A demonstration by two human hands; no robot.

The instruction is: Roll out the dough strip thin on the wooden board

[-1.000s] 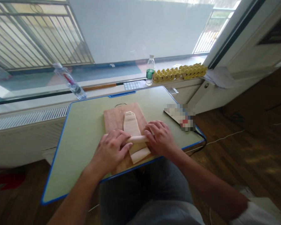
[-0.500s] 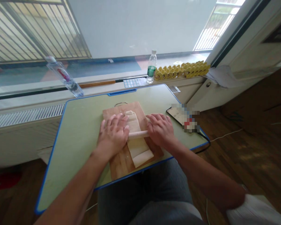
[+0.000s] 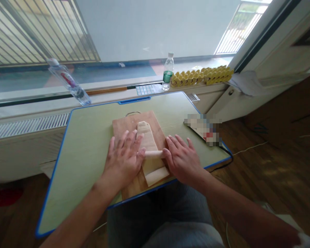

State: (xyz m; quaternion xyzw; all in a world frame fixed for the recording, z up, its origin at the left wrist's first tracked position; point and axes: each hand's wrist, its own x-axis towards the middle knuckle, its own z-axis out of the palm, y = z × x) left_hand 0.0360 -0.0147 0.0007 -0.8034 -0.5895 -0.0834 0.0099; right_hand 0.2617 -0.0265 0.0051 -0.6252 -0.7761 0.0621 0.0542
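Observation:
A pale sheet of dough [image 3: 147, 136] lies lengthwise on a wooden cutting board [image 3: 154, 119], its near end folded or curled over. Across the dough rests a slim, light rolling pin [image 3: 154, 154]. My left hand [image 3: 124, 156] presses flat over the pin's left end, fingers stretched and spread. On the right end lies my right hand [image 3: 182, 155], also with its fingers extended and the thumb against the pin. Both palms cover the pin's ends, so only its middle shows.
The board sits on a pale green folding table [image 3: 85, 144] with a blue edge. A partly blurred phone [image 3: 200, 128] with a black cable lies at the right. Two bottles, a clear one [image 3: 69, 82] and a green-labelled one [image 3: 167, 74], stand by the window near yellow wavy trim [image 3: 201, 76].
Both hands have moved toward me, bringing the rolling pin slightly nearer along the dough. More of the dough's far part shows, and the fingers look more spread.

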